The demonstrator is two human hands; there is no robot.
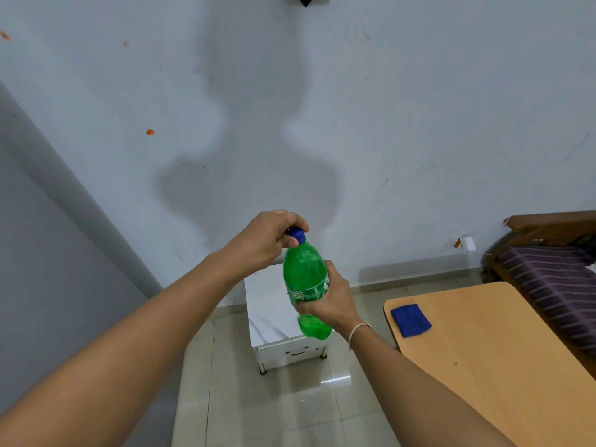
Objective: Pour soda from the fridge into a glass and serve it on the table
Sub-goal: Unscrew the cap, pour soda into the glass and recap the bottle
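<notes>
A green plastic soda bottle (304,272) with a blue cap (296,234) is held up in front of me, nearly upright, over a small white fridge (269,311) that stands on the floor with its door closed. My right hand (332,298) grips the bottle around its label. My left hand (267,237) is closed over the blue cap from above. The wooden table (490,350) lies to the right. No glass is in view.
A folded blue cloth (410,319) lies on the table's near-left corner. A bed with a striped purple cover (554,282) stands at the far right. A pale wall is straight ahead, and glossy floor tiles (290,411) spread below.
</notes>
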